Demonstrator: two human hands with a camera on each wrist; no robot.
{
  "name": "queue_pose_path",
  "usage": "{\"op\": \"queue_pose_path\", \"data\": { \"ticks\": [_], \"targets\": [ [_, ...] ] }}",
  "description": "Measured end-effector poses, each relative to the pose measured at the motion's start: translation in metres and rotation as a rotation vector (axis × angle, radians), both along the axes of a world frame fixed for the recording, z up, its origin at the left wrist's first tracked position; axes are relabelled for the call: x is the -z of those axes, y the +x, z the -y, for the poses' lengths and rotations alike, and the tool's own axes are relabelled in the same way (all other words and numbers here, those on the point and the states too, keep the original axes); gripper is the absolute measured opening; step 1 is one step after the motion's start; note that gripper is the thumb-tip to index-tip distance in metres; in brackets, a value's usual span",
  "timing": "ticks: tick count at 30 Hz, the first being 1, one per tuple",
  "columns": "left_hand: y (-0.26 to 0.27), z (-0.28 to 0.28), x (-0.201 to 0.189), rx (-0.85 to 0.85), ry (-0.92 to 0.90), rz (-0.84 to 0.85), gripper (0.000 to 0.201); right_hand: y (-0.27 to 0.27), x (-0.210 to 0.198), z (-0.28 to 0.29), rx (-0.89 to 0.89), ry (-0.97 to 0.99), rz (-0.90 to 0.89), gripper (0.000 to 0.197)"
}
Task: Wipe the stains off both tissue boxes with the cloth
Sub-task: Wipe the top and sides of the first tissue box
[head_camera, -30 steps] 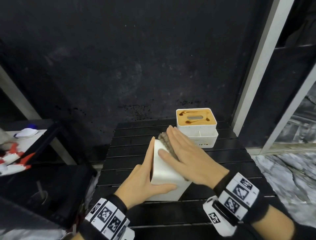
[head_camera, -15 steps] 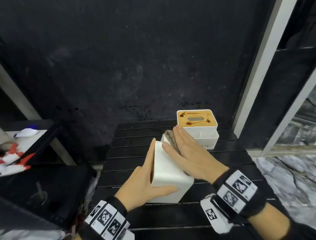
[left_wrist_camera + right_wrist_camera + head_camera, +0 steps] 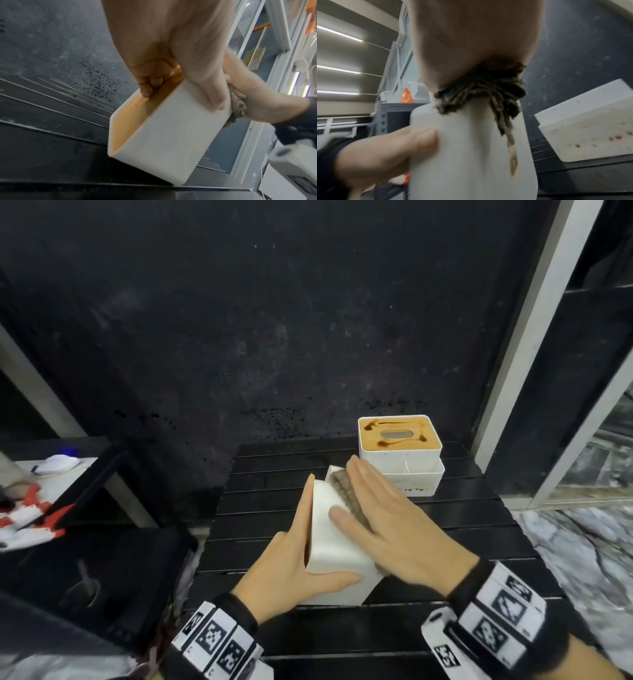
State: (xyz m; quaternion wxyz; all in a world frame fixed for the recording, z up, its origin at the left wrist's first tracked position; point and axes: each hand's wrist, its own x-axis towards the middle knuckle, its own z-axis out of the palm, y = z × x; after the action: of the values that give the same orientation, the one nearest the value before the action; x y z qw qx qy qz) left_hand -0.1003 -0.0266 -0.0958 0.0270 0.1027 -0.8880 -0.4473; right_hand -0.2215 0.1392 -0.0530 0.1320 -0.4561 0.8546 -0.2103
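The near white tissue box (image 3: 334,546) stands tilted on the black slatted table (image 3: 445,542), its orange lid (image 3: 137,115) facing left. My left hand (image 3: 287,556) grips it, thumb across the near white face and fingers curled on the lid side (image 3: 149,86). My right hand (image 3: 387,525) lies flat and presses a grey-brown cloth (image 3: 342,491) against the box's right face. A brown streak (image 3: 513,165) runs down that face below the cloth (image 3: 484,92). The second tissue box (image 3: 399,450) stands at the back right, with dark stains on its orange top and brown spots on its white front (image 3: 590,135).
A dark wall rises right behind the table. A black bin (image 3: 85,577) stands to the left, beside a shelf with red-and-white items (image 3: 30,518). A white frame post (image 3: 520,337) and marble floor (image 3: 582,542) lie to the right.
The near box has tipped and shifted slightly to the right. My right hand slid the cloth a little forward along its face, then back toward me. My left hand kept its grip.
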Motion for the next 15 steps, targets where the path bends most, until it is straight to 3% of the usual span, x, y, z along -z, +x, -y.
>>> {"op": "queue_pose_path", "data": {
  "ticks": [3, 11, 15],
  "targets": [
    [-0.001, 0.000, -0.001, 0.006, -0.010, 0.012, 0.139, -0.011, 0.000, 0.016, 0.075, -0.024, 0.049, 0.090],
    [0.002, 0.003, -0.001, 0.031, 0.042, -0.004, 0.138, 0.016, 0.002, 0.001, -0.130, 0.000, -0.064, 0.091],
    [0.000, 0.001, -0.001, 0.027, 0.020, 0.003, 0.139, 0.001, 0.001, -0.008, -0.078, 0.017, -0.047, 0.092]
  ]
}}
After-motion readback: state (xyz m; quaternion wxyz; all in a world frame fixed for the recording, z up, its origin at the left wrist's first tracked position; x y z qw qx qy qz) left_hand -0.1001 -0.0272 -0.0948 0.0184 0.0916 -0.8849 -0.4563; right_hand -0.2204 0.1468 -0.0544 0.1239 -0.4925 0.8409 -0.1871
